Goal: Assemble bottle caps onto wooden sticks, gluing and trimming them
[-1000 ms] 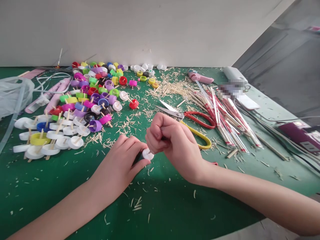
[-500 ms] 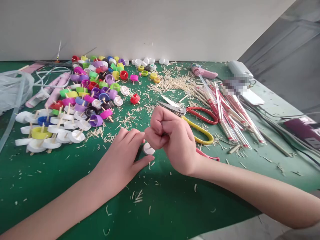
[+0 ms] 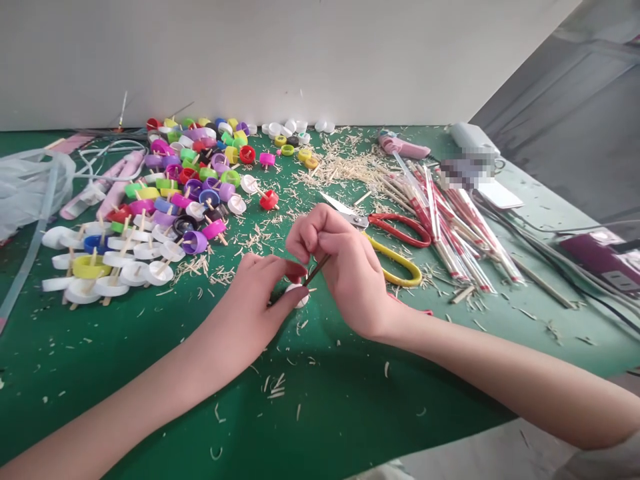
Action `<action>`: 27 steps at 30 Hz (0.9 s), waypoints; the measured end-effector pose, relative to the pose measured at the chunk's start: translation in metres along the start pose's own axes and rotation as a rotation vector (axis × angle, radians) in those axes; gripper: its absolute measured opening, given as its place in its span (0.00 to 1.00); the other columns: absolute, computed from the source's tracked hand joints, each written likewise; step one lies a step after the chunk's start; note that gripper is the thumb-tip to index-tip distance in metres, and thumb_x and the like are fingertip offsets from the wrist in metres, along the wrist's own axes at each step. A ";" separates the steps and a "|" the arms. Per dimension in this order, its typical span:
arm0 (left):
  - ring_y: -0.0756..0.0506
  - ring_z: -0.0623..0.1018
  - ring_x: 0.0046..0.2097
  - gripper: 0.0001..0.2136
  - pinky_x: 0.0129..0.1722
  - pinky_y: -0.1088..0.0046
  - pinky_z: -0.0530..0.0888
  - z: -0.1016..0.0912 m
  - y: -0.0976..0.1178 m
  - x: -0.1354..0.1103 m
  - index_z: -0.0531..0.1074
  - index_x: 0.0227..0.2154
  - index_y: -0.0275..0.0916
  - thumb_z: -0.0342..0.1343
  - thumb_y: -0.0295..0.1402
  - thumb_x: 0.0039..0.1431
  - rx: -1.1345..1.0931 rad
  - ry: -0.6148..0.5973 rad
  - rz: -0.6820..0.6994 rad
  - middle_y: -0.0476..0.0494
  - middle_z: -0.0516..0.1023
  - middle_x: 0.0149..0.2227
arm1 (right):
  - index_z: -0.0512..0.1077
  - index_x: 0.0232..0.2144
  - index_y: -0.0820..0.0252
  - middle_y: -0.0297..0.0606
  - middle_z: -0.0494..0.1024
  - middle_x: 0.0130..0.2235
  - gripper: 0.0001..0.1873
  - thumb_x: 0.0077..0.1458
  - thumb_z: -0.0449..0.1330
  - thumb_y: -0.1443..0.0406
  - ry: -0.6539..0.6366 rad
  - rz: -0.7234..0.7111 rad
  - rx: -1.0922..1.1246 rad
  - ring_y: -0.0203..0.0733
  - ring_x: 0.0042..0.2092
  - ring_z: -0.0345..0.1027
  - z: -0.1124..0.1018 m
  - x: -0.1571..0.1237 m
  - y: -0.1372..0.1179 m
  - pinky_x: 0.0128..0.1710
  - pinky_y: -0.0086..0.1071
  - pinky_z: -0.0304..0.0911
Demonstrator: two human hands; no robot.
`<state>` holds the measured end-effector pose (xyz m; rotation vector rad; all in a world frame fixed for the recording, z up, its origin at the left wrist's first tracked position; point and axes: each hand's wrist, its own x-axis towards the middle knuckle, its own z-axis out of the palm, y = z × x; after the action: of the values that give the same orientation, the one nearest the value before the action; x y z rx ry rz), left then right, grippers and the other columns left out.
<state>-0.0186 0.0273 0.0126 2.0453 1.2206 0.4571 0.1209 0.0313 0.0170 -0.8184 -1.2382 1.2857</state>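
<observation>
My left hand [image 3: 250, 300] rests on the green table [image 3: 150, 373] and pinches a white bottle cap [image 3: 298, 292] against it; a red patch shows just above the cap. My right hand [image 3: 345, 263] is closed around a thin wooden stick [image 3: 316, 270] that slants down with its tip at the cap. The two hands touch over the cap. Most of the cap is hidden by my fingers.
A heap of coloured and white caps with sticks through them [image 3: 165, 200] lies at the left. Red-and-yellow scissors [image 3: 390, 240] lie just behind my right hand. Wrapped chopsticks [image 3: 450, 227] are at the right, wood shavings [image 3: 345, 167] behind, and a plastic bag [image 3: 25, 187] at the far left.
My right fist has opened slightly and tilted, so the stick now shows slanting into the cap. The left fingers have shifted closer around the cap.
</observation>
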 end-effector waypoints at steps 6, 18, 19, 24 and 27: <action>0.43 0.70 0.44 0.08 0.41 0.67 0.70 -0.003 -0.001 -0.001 0.74 0.37 0.45 0.50 0.37 0.62 0.016 0.003 0.060 0.48 0.75 0.37 | 0.58 0.26 0.56 0.33 0.63 0.31 0.11 0.53 0.42 0.74 -0.034 -0.038 -0.091 0.35 0.34 0.57 -0.005 -0.002 -0.002 0.34 0.32 0.55; 0.48 0.69 0.34 0.11 0.36 0.72 0.68 -0.033 -0.001 0.000 0.71 0.29 0.42 0.44 0.31 0.61 0.133 0.104 0.061 0.50 0.70 0.28 | 0.59 0.28 0.55 0.33 0.65 0.30 0.12 0.58 0.42 0.73 -0.168 -0.118 -0.246 0.35 0.34 0.59 -0.003 -0.009 -0.007 0.36 0.33 0.58; 0.48 0.69 0.35 0.11 0.37 0.72 0.68 -0.034 -0.001 0.001 0.70 0.28 0.41 0.44 0.31 0.61 0.144 0.107 0.079 0.50 0.70 0.28 | 0.59 0.28 0.55 0.33 0.65 0.30 0.12 0.58 0.42 0.73 -0.163 -0.121 -0.265 0.35 0.33 0.59 -0.003 -0.009 -0.008 0.35 0.33 0.58; 0.47 0.68 0.37 0.11 0.38 0.71 0.67 -0.033 -0.005 0.002 0.69 0.29 0.41 0.43 0.31 0.63 0.178 0.114 0.096 0.49 0.71 0.30 | 0.61 0.29 0.55 0.32 0.66 0.28 0.12 0.57 0.44 0.74 -0.112 -0.123 -0.292 0.34 0.31 0.60 -0.001 -0.008 -0.009 0.33 0.33 0.58; 0.47 0.68 0.38 0.11 0.39 0.70 0.67 -0.031 -0.008 0.001 0.69 0.30 0.41 0.42 0.31 0.63 0.179 0.100 0.100 0.48 0.71 0.32 | 0.62 0.29 0.54 0.32 0.66 0.28 0.11 0.58 0.45 0.73 -0.085 -0.108 -0.258 0.34 0.31 0.60 -0.001 -0.009 -0.010 0.33 0.33 0.60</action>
<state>-0.0421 0.0430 0.0286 2.2672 1.2614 0.5189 0.1254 0.0213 0.0248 -0.8734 -1.5181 1.0971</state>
